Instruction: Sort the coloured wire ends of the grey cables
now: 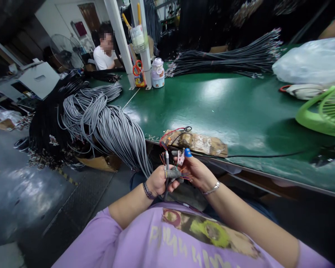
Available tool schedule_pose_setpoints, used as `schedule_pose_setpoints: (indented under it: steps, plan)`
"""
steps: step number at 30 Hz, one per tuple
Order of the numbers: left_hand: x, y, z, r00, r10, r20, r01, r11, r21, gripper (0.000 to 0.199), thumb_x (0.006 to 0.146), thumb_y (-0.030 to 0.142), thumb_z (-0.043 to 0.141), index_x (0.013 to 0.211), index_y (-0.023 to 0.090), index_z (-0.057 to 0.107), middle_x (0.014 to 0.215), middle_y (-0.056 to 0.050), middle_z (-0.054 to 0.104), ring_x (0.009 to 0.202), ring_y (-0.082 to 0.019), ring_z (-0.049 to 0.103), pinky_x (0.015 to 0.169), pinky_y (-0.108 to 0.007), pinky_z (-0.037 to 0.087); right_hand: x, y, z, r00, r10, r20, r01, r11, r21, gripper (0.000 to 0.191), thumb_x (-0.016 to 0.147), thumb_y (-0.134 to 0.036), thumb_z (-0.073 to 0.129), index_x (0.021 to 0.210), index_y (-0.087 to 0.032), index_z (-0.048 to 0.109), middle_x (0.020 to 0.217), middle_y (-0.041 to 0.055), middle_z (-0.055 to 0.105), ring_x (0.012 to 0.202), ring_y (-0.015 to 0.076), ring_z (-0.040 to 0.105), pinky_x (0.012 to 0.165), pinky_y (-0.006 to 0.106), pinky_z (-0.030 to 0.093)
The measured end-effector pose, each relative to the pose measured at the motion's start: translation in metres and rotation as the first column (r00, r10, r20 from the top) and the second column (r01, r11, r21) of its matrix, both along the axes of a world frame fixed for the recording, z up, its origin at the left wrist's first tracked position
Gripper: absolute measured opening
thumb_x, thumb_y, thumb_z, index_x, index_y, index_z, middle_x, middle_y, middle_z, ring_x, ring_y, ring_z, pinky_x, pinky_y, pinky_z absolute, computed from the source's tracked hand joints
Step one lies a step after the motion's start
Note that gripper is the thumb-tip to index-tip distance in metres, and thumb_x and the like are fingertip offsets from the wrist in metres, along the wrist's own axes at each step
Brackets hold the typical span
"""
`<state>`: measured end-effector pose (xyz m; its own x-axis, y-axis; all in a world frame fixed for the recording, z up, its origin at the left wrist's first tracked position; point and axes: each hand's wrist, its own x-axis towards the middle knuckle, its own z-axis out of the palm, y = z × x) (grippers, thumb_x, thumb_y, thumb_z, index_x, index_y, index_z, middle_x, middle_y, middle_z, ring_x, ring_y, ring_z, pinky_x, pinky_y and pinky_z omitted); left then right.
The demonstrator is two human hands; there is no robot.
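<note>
In front of my body, my left hand (158, 181) is closed around a grey cable (167, 163). Its thumb has a grey wrapping, and the cable's end stands up past it with thin coloured wires fanned out. More loose coloured wire ends (186, 175) stick out to the right of that thumb. Close beside it, my right hand (199, 172) has a blue cover on one fingertip. Its fingers pinch a small pink and white piece (181, 158), whose kind I cannot make out. Just beyond both hands, a worn, taped board (199, 143) with red and black leads lies at the bench edge.
Long grey cables (108, 123) drape over the green bench (223, 100) at left, beside black cables. A black cable bundle (226, 61) lies at the back. A bottle (158, 73), scissors (137, 67), plastic bag (309, 61) and green fan (324, 111) stand around. A person (104, 52) sits beyond.
</note>
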<state>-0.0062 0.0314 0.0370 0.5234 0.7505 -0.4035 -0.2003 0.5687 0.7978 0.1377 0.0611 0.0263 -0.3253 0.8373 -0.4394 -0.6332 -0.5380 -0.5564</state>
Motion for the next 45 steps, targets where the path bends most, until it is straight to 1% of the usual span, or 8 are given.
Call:
schedule_pose_setpoints:
  steps: [8,14,20,23,31,38,42,45]
  plan:
    - [0.005,0.002,-0.001,0.999,-0.012,-0.034,0.012,1.000,0.011,0.041,0.057,0.047,0.075,0.065,0.013,0.054,0.043,0.001,0.055,0.028,-0.008,0.042,0.027,-0.018,0.027,-0.003,-0.002,0.000,1.000,0.002,-0.001,-0.002,1.000,0.024,0.039,0.077,-0.056,0.066,0.078,-0.017,0.064,0.072,0.0047,0.066,0.059,0.0154,0.060,0.056,0.028,0.051]
    - [0.001,-0.011,-0.003,0.993,0.052,-0.105,-0.043,0.996,0.080,0.044,0.060,0.052,0.075,0.064,0.014,0.053,0.045,0.001,0.056,0.028,-0.008,0.043,0.029,-0.018,0.030,0.010,-0.010,-0.004,0.978,0.198,0.068,-0.204,0.974,0.103,0.053,0.073,-0.071,0.059,0.079,-0.018,0.060,0.074,0.0034,0.063,0.061,0.0135,0.057,0.058,0.027,0.048]
    - [-0.001,-0.025,-0.006,0.976,0.095,-0.198,-0.066,0.987,0.150,0.046,0.062,0.055,0.073,0.063,0.014,0.053,0.047,0.001,0.057,0.032,-0.007,0.046,0.032,-0.017,0.030,0.037,-0.016,0.000,0.806,0.395,0.441,-0.525,0.822,0.222,0.049,0.064,-0.059,0.075,0.074,-0.014,0.059,0.069,0.0015,0.059,0.061,0.0115,0.050,0.061,0.026,0.040]
    - [0.001,-0.027,-0.010,0.970,0.096,-0.222,-0.057,0.983,0.176,0.046,0.064,0.056,0.071,0.063,0.014,0.052,0.049,0.000,0.058,0.034,-0.006,0.046,0.033,-0.017,0.031,0.038,-0.017,0.008,0.742,0.371,0.558,-0.582,0.770,0.262,0.042,0.066,-0.051,0.075,0.069,-0.014,0.057,0.063,-0.0013,0.055,0.059,0.0101,0.046,0.060,0.025,0.038]
    - [0.003,-0.026,-0.015,0.942,-0.077,-0.325,0.131,0.980,0.147,0.037,0.069,0.046,0.069,0.064,0.012,0.056,0.053,-0.002,0.060,0.038,-0.008,0.051,0.035,-0.017,0.034,0.022,-0.017,0.013,0.617,0.279,0.736,-0.701,0.621,0.352,0.047,0.071,-0.059,0.067,0.080,-0.013,0.065,0.076,0.0030,0.064,0.069,0.0152,0.054,0.068,0.028,0.044]
    - [0.004,-0.026,-0.018,0.957,0.132,-0.259,-0.080,0.976,0.202,0.041,0.071,0.053,0.066,0.068,0.014,0.055,0.055,-0.001,0.061,0.036,-0.007,0.050,0.033,-0.016,0.032,0.035,-0.026,0.006,0.749,0.208,0.629,-0.488,0.815,0.312,0.048,0.073,-0.063,0.064,0.081,-0.015,0.062,0.077,0.0036,0.063,0.067,0.0137,0.053,0.063,0.026,0.042]
    - [0.006,-0.026,-0.021,0.950,0.204,-0.238,-0.147,0.960,0.238,0.042,0.074,0.054,0.063,0.067,0.014,0.054,0.054,-0.001,0.061,0.037,-0.006,0.049,0.035,-0.016,0.032,0.035,-0.037,0.001,0.784,0.150,0.603,-0.419,0.843,0.336,0.042,0.068,-0.054,0.074,0.079,-0.015,0.062,0.071,0.0014,0.060,0.063,0.0113,0.049,0.059,0.024,0.040]
    - [0.007,-0.026,-0.022,0.956,0.172,-0.239,-0.113,0.964,0.240,0.042,0.074,0.054,0.064,0.069,0.014,0.054,0.054,-0.001,0.060,0.037,-0.006,0.050,0.036,-0.016,0.033,0.026,-0.043,-0.003,0.817,0.059,0.573,-0.338,0.855,0.394,0.037,0.072,-0.051,0.071,0.076,-0.016,0.059,0.064,-0.0004,0.059,0.058,0.0109,0.048,0.059,0.025,0.040]
